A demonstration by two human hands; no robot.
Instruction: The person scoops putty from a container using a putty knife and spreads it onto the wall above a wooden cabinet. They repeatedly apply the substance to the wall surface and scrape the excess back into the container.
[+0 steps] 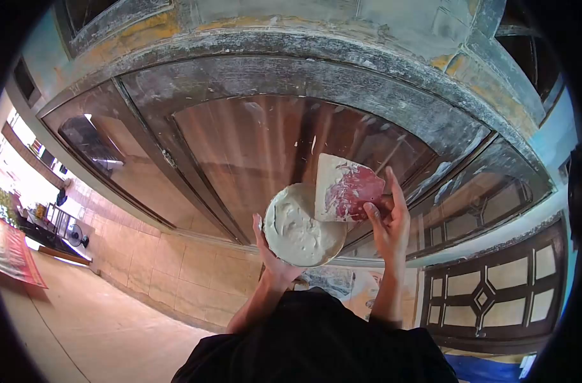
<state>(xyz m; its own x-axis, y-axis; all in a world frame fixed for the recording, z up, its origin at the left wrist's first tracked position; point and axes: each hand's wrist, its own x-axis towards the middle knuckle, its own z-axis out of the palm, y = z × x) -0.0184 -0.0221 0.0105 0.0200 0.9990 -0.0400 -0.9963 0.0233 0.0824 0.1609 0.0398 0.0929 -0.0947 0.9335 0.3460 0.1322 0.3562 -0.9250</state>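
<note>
Scraper (362, 193): deep pinkish red, streaked and blotched off-white. Paste (298, 235): pale creamy grey. Bowl (335, 251): off-white, tan-tinged rim. Door frame (240, 75): dark brown, chalky white streaks. Wall (418, 22): grey-green, ochre patches. Floor tiles (195, 281): warm tan, darker joint lines. Shirt (323, 348): plain black. Side door (482, 299): dark brown grid, diamond motif, pale panels.

Left hand (275, 263) is cupping below centre; right hand (393, 223) is gripping right of centre, one finger (395, 189) stretching upward.

That head-worn camera peers forward and down, close over the left hand (277, 265) and right hand (391, 223), facing the door (252, 140).
</note>
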